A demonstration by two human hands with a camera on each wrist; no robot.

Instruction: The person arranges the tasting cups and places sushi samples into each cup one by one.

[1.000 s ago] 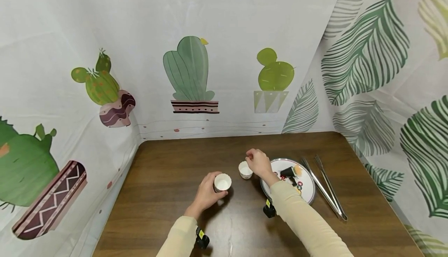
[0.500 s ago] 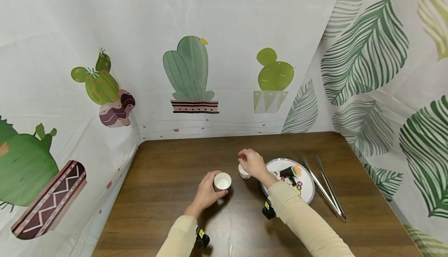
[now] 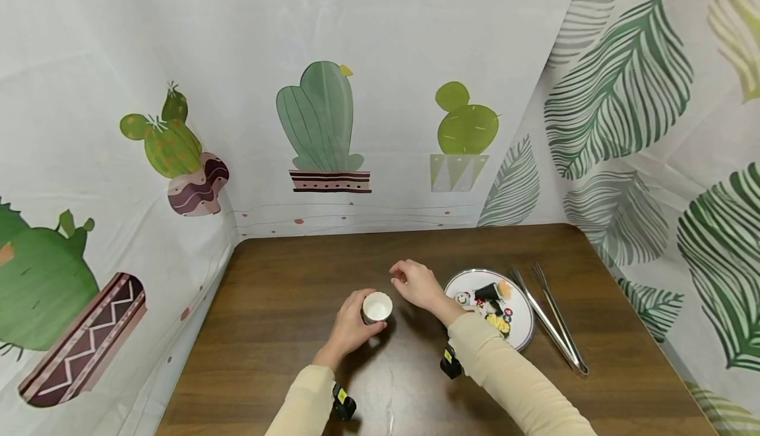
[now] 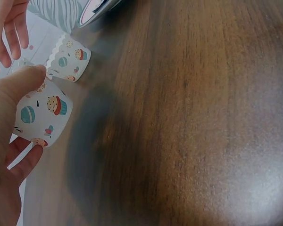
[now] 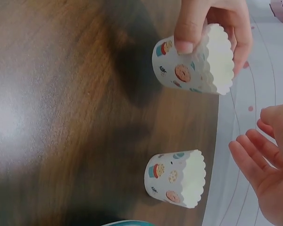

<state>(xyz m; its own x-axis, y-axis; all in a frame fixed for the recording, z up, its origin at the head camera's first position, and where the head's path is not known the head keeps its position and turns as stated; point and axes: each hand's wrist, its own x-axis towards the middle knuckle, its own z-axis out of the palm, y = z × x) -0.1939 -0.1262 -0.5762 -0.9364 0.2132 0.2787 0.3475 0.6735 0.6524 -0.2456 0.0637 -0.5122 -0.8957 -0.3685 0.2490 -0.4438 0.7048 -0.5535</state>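
In the head view my left hand [image 3: 349, 325] holds a white paper baking cup [image 3: 377, 308] upright over the table. The left wrist view shows thumb and fingers on opposite sides of this cup, which has printed cupcakes and a scalloped rim. My right hand [image 3: 418, 285] is held to its right with fingers loosely bent and nothing in them. A second baking cup [image 5: 175, 179] of the same print stands on the table, plain in the right wrist view and hidden by my right hand in the head view. My right hand [image 5: 269, 162] is apart from both cups there.
A white plate [image 3: 522, 324] lies to the right, bearing a black roll-shaped piece with an orange end [image 3: 488, 292] and a yellow crumbly piece [image 3: 499, 323]. Long metal tongs [image 3: 549, 324] lie beyond it. Printed cloth [image 3: 392, 126] hangs behind the brown table [image 3: 297, 264].
My right hand has moved left from beside the plate, over the second baking cup, toward the held one. The left hand and its cup have stayed in place.
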